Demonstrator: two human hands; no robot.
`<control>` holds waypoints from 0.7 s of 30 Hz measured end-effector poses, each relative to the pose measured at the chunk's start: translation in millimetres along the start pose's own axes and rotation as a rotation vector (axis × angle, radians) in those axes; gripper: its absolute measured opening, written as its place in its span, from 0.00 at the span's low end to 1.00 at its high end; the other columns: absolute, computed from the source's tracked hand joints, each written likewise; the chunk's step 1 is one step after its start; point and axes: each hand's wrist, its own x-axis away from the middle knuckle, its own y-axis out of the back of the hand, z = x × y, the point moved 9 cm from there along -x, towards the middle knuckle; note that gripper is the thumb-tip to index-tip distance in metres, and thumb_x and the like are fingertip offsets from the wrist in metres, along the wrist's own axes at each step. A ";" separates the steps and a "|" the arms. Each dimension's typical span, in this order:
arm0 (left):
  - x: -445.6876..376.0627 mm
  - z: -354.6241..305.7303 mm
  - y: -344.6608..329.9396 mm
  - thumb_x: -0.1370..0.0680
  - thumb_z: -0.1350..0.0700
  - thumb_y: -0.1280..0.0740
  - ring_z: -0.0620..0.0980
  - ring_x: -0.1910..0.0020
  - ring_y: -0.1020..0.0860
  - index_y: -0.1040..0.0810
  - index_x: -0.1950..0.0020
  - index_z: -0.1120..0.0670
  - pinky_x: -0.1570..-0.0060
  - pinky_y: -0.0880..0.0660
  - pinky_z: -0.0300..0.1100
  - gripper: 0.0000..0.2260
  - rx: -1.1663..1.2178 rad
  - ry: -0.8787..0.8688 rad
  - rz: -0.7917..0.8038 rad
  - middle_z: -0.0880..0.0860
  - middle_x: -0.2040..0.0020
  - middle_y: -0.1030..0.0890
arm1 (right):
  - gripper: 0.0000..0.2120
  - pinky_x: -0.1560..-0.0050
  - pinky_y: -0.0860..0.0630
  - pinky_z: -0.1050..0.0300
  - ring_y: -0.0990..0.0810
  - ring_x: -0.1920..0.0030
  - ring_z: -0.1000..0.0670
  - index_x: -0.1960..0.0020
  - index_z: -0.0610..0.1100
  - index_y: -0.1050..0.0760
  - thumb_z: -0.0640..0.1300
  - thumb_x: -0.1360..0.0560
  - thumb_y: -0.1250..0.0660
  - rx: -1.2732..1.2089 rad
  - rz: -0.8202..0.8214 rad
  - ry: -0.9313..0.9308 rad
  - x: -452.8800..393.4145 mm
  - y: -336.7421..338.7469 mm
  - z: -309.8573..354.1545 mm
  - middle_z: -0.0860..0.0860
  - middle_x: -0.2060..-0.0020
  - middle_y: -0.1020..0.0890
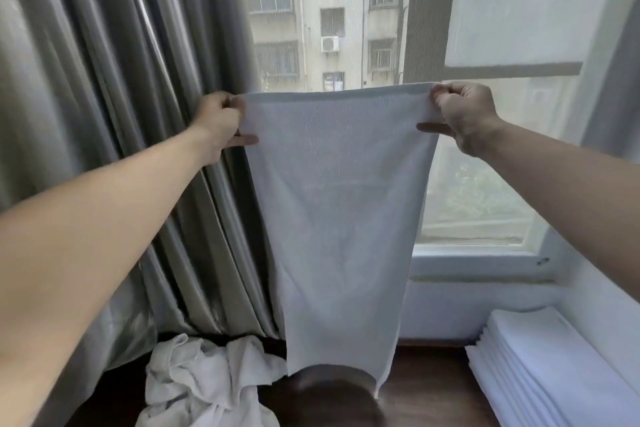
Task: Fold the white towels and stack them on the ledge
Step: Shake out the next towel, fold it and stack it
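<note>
A thin white woven towel [341, 204] hangs full length in the middle of the frame, stretched flat by its top edge and tapering down to a lower hem that ends just above the dark wooden ledge [426, 388] at the bottom of the frame. The left hand [218, 121] pinches the upper left corner, thumb in front of the cloth and the other fingers curled behind it; the right hand [464, 114] pinches the upper right corner in the same way, its thumb [431, 128] lying across the front of the fabric. This towel is spread open and shows no fold at all, so by my reading it stands at the very start of its own folding. In the lower right of the frame a neat stack of folded white towels [550, 367] sits on the ledge against the white wall, several layers deep, which suggests a good share of the work is done. In the lower left a crumpled heap of white towels [204, 381] lies on the ledge, loose and tangled, at the foot of the grey satin curtain [114, 97]; how many pieces it holds I cannot tell, but it is what remains after the one in hand. Behind the towel, the window [485, 184] looks onto a pale apartment building [329, 10] in the upper middle of the frame.
</note>
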 end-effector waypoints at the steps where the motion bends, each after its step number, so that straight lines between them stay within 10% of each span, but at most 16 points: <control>1: 4.4 -1.8 0.3 0.15 0.63 0.40 0.59 0.43 0.20 0.25 0.46 0.57 0.57 0.15 0.49 0.05 0.006 -0.012 -0.010 0.53 0.44 0.22 | 0.07 0.60 0.14 0.49 0.18 0.50 0.46 0.51 0.43 0.19 0.46 0.18 0.32 0.005 -0.014 0.000 2.5 3.2 -0.6 0.46 0.42 0.22; 14: 152.5 44.0 37.3 0.16 0.62 0.37 0.45 0.68 0.19 0.23 0.56 0.54 0.69 0.17 0.47 0.10 0.044 -0.106 0.050 0.51 0.58 0.21 | 0.12 0.69 0.17 0.52 0.21 0.59 0.41 0.56 0.36 0.20 0.43 0.19 0.32 0.137 -0.004 -0.050 156.5 64.2 -41.7 0.42 0.57 0.23; 21: 277.5 141.9 75.8 0.15 0.57 0.36 0.53 0.64 0.17 0.21 0.53 0.56 0.68 0.17 0.49 0.08 -0.014 0.045 0.170 0.52 0.59 0.19 | 0.13 0.71 0.20 0.55 0.19 0.70 0.49 0.60 0.39 0.20 0.42 0.18 0.33 0.218 0.115 -0.211 310.9 80.7 -99.7 0.52 0.72 0.20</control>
